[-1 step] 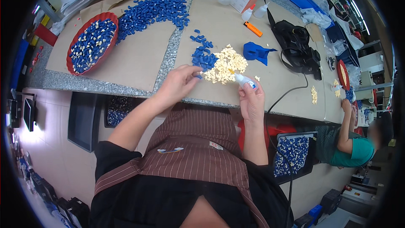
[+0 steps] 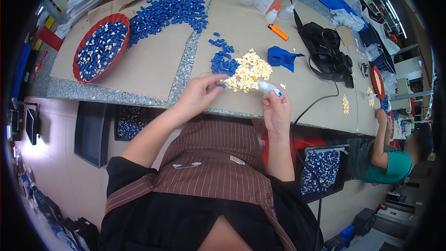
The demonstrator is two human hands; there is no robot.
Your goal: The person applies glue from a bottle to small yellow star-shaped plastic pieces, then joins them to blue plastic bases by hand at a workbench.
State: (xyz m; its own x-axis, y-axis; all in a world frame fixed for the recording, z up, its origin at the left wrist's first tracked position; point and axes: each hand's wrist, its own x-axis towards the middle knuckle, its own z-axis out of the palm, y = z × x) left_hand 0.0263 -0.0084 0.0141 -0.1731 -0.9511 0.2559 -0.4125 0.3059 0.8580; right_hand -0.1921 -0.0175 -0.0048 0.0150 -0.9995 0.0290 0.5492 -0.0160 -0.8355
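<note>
My left hand (image 2: 202,94) is at the near edge of the worktop, its thumb and fingers pinched at a small blue curved piece (image 2: 222,86). My right hand (image 2: 277,111) grips a small white squeeze bottle (image 2: 268,87) with a thin yellowish tip, tilted toward the left. That tip is over a pile of small cream-coloured pieces (image 2: 253,67). Beside this pile, just beyond my left fingers, lies a small heap of blue curved pieces (image 2: 223,62). Whether anything leaves the bottle is too small to tell.
A red bowl (image 2: 76,72) of blue and cream pieces stands left, near a large blue spread (image 2: 174,13). Blue cloth (image 2: 282,57), an orange cutter (image 2: 278,32), two bottles (image 2: 279,14) and black straps (image 2: 325,49) lie right. A co-worker (image 2: 388,167) sits far right.
My left hand has shifted slightly, and its index finger sits a little higher above the blue piece. My right hand and the bottle have barely moved.
</note>
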